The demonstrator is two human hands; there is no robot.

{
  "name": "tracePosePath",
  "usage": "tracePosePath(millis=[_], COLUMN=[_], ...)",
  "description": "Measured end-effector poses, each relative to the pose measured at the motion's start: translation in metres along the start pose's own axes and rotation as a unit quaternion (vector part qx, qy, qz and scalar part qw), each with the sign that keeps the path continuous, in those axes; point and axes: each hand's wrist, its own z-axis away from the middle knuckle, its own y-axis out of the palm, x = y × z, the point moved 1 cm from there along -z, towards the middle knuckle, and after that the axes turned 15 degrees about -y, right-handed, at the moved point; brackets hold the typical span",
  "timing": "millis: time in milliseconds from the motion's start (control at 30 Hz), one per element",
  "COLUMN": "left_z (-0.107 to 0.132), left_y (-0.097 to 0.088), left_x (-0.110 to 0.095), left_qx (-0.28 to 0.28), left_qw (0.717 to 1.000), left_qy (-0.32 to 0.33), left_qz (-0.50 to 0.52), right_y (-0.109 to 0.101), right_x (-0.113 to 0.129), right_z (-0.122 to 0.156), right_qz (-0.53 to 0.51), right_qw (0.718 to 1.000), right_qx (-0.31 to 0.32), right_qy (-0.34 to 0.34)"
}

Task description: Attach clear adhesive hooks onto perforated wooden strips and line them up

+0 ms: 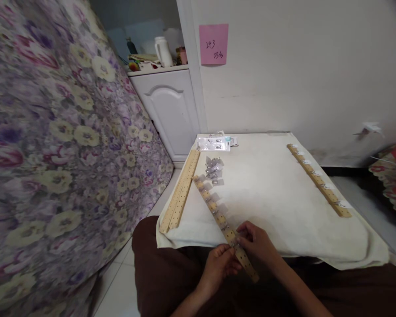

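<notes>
A long wooden strip with holes (pixel 221 219) slants from the cloth toward my lap, its near end past the table edge. Small metal clips with clear plastic parts sit in a row along it. My left hand (pixel 219 263) grips the strip from its left side near the lower end. My right hand (pixel 255 240) is on the other side, thumb and fingers pinched at a small metal clip (pixel 235 243) on the strip; the fingertips partly hide it. Beyond the strip's far end lies a pile of loose clips (pixel 214 169).
Bare holed wooden strips (pixel 181 193) lie along the table's left edge. Another strip with clips (pixel 318 180) lies on the right. Clear plastic packaging (pixel 214 143) rests at the back left of the white cloth (pixel 260 185). A floral curtain (pixel 62 145) hangs at left.
</notes>
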Motion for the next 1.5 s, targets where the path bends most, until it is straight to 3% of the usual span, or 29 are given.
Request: tracePosePath(millis=[633, 867, 1167, 1500], left_z=[0.000, 0.000, 0.003, -0.002], left_y=[0.001, -0.001, -0.002, -0.006], left_x=[0.002, 0.004, 0.005, 0.009], left_qx=[-0.001, 0.009, 0.025, 0.045], left_qw=[1.000, 1.000, 1.000, 0.999], left_qy=[-0.002, -0.008, -0.011, -0.015], left_qz=[0.016, 0.017, 0.009, -0.003], right_y=[-0.002, -0.009, -0.027, 0.000], right_x=[-0.006, -0.006, -0.017, -0.031], right_z=[0.000, 0.008, 0.044, 0.076], right_qz=[-0.027, -0.125, -0.151, -0.217], right_qw=[1.000, 0.992, 0.986, 0.967], right_qx=[-0.005, 0.002, -0.007, 0.050], right_qy=[-0.007, 0.023, 0.065, 0.123])
